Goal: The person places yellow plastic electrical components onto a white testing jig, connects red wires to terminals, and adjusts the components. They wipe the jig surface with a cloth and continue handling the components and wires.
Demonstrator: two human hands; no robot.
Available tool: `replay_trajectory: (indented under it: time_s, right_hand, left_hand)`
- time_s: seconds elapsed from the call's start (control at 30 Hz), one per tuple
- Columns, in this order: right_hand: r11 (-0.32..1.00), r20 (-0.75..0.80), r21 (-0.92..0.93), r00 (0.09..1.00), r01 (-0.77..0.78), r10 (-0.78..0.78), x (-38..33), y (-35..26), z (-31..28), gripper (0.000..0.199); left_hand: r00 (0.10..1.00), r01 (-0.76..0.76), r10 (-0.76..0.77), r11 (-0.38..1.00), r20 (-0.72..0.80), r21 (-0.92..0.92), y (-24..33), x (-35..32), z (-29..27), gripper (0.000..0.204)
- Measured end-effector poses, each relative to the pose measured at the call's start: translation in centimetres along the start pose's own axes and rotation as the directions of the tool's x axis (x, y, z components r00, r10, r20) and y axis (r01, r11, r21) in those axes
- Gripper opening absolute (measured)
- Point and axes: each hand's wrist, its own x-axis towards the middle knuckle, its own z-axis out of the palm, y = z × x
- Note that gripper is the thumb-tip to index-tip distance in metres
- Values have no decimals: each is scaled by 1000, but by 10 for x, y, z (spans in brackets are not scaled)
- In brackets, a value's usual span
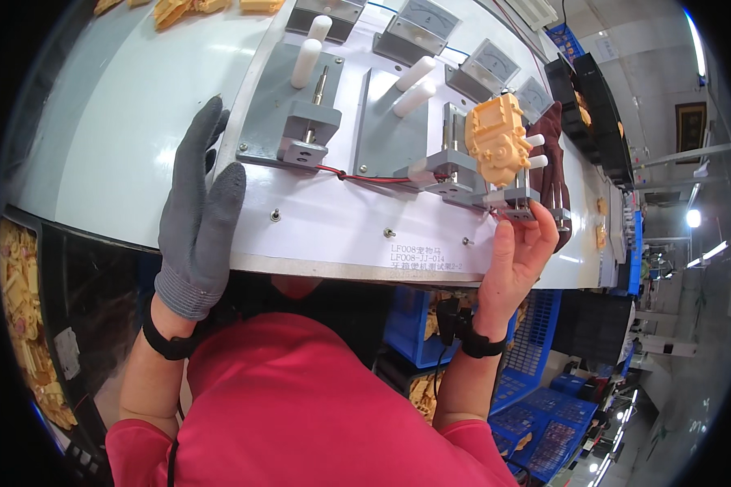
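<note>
On the white bench [341, 227], the bare right hand [518, 258] pinches the grey clamp [513, 201] that holds an upright yellow plastic part [495, 146]. Well left of that clamp, the gloved left hand [199, 219] lies flat, fingers spread. Left of the bench, a black bin [57, 268] holds yellow parts [26, 325].

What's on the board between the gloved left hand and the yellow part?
In the head view, a grey clamp and a red wire lie between the left hand and the yellow part.

We see the toy part [496, 140] on the right fixture [508, 199], another fixture [307, 134] to its left, meters [463, 45] behind.
</note>
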Motion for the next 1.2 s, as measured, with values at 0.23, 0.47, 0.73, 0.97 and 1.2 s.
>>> replay_trajectory:
  time_s: [0.23,0.47,0.73,0.97,1.2]
  right_hand:
    - [1000,36,-16,999,1,-1,0,1,-5,42]
    - [952,102,-304,992,-37,71,0,-13,-35,21]
    - [889,311,-457,940,19,139,-3,-19,-24,12]
    - [898,298,-440,944,1,145,-2,-16,-21,9]
    - [895,291,-446,944,-9,154,-1,-18,-19,7]
  left_hand:
    - [999,-35,35,998,12,47,2,2,3,60]
    - [999,-33,33,998,17,51,-3,3,2,58]
    - [999,-24,22,997,26,79,2,3,4,59]
    - [1000,-5,4,996,10,91,3,3,4,60]
    - [1000,-5,3,995,18,102,5,3,4,58]
